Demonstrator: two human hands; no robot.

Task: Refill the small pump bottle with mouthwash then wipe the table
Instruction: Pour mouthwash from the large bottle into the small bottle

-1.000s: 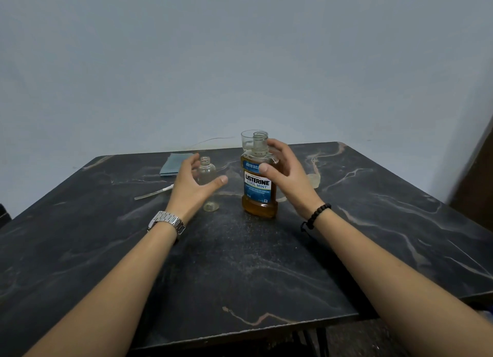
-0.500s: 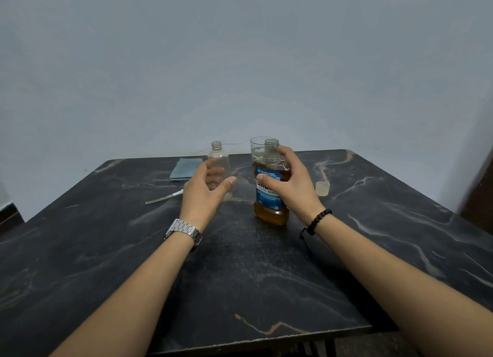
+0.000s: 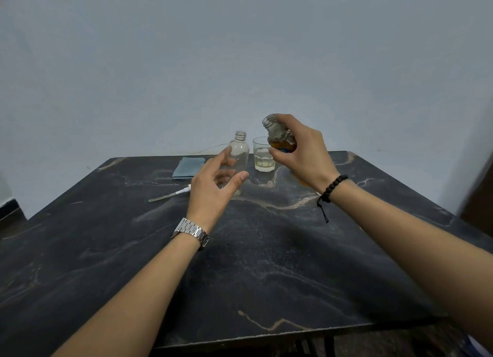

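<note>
Dark stone table (image 3: 266, 276) with pale veins, two hands above it and a plain grey wall behind.

Nearest are two bare arms reaching out over the table. On one wrist is a silver watch (image 3: 190, 232), on the other a black bead bracelet (image 3: 333, 187). Next comes the left hand (image 3: 213, 186), fingers spread and loose, cupped just beside the small clear bottle (image 3: 238, 154); I cannot tell if it touches it. That little bottle stands upright on the table with no cap on. To its right, the right hand (image 3: 301, 154) grips the mouthwash bottle (image 3: 280, 138), lifted off the table and tilted left, its open neck pointing up toward the small bottle. A white pump with its thin tube (image 3: 170, 195) lies flat to the left. Farther back stands a drinking glass (image 3: 264, 155) with a little pale liquid inside. A folded blue cloth (image 3: 188, 167) lies near the far edge.
</note>
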